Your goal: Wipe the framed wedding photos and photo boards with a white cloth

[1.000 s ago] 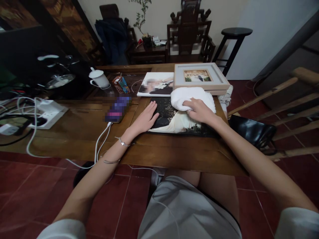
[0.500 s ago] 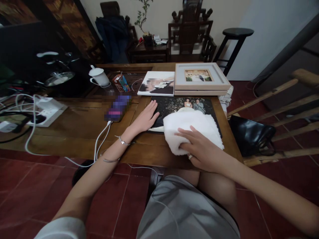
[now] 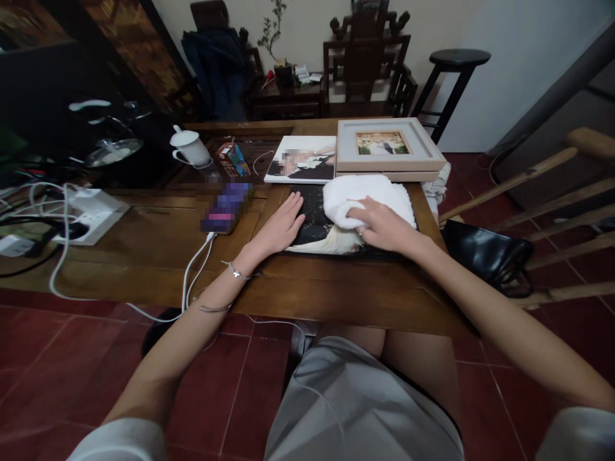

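Note:
A dark photo panel (image 3: pixel 314 214) lies flat on the wooden table, with a pale dress train showing along its near edge. Over its upper right part rests a folded white fluffy cloth (image 3: pixel 369 192), hiding the figures in the picture. My right hand (image 3: pixel 382 221) grips the cloth from above, fingers bunched into its near left side. On the panel's left edge lies my left hand (image 3: pixel 283 224), palm down with fingers stretched out, holding nothing.
Behind the panel are a white photo block (image 3: pixel 302 160) and a boxed picture frame (image 3: pixel 389 144). To the left sit a charging phone (image 3: pixel 227 208), a lidded white cup (image 3: pixel 191 147), a small drink carton (image 3: pixel 233 160) and a power strip (image 3: pixel 96 218). A black bag (image 3: pixel 485 253) rests at right.
My right hand has pushed the white cloth away from me, from the panel's near edge up to its far edge. My left hand has stayed in place.

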The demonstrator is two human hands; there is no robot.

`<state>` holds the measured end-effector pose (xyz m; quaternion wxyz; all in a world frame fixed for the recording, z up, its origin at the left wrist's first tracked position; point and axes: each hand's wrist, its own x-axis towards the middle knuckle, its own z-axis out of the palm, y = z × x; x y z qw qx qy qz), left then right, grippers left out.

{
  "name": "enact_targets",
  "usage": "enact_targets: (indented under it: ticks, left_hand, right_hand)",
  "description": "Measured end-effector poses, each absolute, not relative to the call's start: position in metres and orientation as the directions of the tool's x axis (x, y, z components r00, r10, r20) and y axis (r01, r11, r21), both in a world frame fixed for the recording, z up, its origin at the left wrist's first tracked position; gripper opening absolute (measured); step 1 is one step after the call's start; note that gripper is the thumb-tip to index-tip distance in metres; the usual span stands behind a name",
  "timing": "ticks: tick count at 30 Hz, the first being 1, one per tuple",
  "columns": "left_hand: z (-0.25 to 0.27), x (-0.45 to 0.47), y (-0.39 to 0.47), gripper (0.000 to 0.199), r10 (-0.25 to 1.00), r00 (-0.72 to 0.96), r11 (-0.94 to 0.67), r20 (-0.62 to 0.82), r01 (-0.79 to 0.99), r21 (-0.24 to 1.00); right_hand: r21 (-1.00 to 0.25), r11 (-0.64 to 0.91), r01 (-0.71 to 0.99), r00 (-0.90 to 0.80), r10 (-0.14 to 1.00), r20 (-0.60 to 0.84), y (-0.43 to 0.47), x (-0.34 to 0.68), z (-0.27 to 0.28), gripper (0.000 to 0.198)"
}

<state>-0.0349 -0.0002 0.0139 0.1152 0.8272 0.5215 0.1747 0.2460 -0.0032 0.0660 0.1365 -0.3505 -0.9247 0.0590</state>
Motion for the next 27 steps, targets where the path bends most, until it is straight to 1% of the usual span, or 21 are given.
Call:
enact_targets:
  ticks: [3,6,9,12,15,19,22,24,27]
  left_hand:
    - [0.012,-0.037,0.001,0.063,0.899,0.401,-0.438,0.177,0.815,0.379]
    - [0.011,-0.037,0.002,0.062,0.895,0.406,-0.446,0.185,0.809,0.384]
    - [0.012,-0.037,0.001,0.062,0.895,0.405,-0.446,0.187,0.810,0.381]
    - [0.015,-0.035,0.000,0.062,0.900,0.402,-0.436,0.169,0.821,0.368]
    - [0.017,-0.033,-0.001,0.062,0.905,0.395,-0.424,0.155,0.829,0.365]
    - [0.017,-0.034,-0.001,0.060,0.902,0.399,-0.431,0.164,0.823,0.370]
    - [0.016,-0.035,-0.001,0.061,0.898,0.404,-0.440,0.174,0.818,0.370]
    - [0.016,-0.035,-0.001,0.061,0.898,0.404,-0.441,0.177,0.816,0.374]
    - [0.017,-0.035,-0.002,0.061,0.901,0.400,-0.433,0.166,0.820,0.375]
  right_hand:
    - [-0.181,0.716,0.675,-0.680,0.698,0.225,0.017,0.243,0.066,0.037]
    - [-0.180,0.709,0.682,-0.665,0.704,0.251,0.023,0.240,0.062,0.038]
    - [-0.199,0.711,0.674,-0.666,0.702,0.254,0.012,0.237,0.057,0.043]
    - [-0.211,0.711,0.671,-0.679,0.703,0.210,-0.015,0.236,0.056,0.045]
    - [-0.210,0.753,0.624,-0.735,0.656,0.170,-0.049,0.236,0.058,0.046]
    - [-0.224,0.833,0.506,-0.830,0.541,0.138,-0.087,0.236,0.066,0.044]
    - [-0.244,0.865,0.438,-0.867,0.478,0.139,-0.098,0.238,0.069,0.042]
    - [-0.264,0.870,0.417,-0.872,0.465,0.154,-0.095,0.240,0.068,0.042]
    - [-0.276,0.858,0.433,-0.856,0.487,0.172,-0.079,0.241,0.064,0.044]
